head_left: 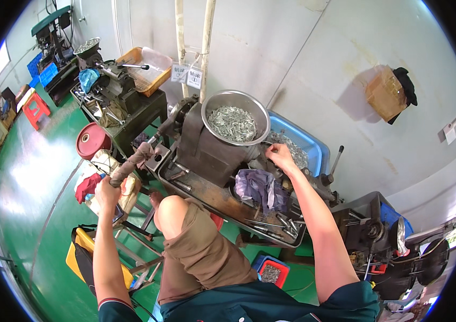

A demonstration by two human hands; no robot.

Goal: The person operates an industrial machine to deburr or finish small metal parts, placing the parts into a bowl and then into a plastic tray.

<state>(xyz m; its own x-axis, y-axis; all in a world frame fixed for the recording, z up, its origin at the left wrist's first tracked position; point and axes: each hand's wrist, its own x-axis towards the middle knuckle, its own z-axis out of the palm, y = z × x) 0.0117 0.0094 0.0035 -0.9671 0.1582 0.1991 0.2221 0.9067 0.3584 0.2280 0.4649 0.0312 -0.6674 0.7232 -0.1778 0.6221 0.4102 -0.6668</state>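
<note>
My left hand [107, 191] is closed around the end of a long lever [134, 161] wrapped in brown cloth, which runs up to the bench machine [201, 153]. On the machine rests a steel bowl [209, 132] full of small silvery metal pieces [232, 123]. Just right of the bowl, my right hand [280, 155] is at the machine's working end, fingers pinched together; whatever lies between them is too small to make out. Below that hand, a purple-grey rag [260, 189] lies bunched on the machine's tray.
Behind my right hand, a blue tray [320, 153] holds more metal pieces. Metal tools [287, 225] lie at the bench's near right corner. A red bin [281, 271] of parts sits on the floor. Another machine [118, 83] stands left, a stool [136, 236] beside my left arm.
</note>
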